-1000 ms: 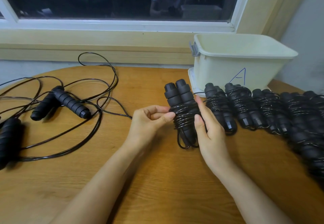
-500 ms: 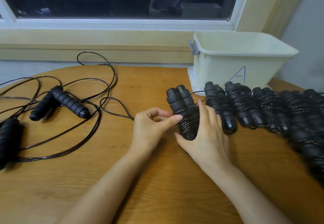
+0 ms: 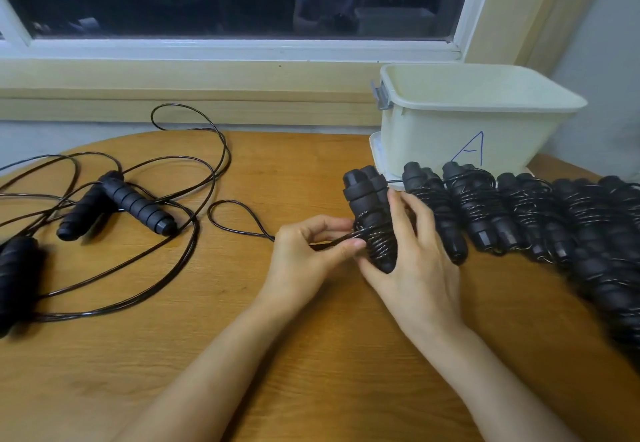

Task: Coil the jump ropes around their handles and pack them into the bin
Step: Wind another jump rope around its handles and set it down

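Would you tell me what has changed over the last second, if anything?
The loop hanging below the held jump rope is gone. The right hand slid down to cradle it; the left hand pinches a strand at the coil. Unchanged: loose ropes, coiled row, bin.

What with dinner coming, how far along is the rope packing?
Done: a row of coiled ropes beside the bin. In hand: the right hand holds another bundle, the left hand pinches its cord. Remaining: the loose ropes, then packing; none shows in the bin.
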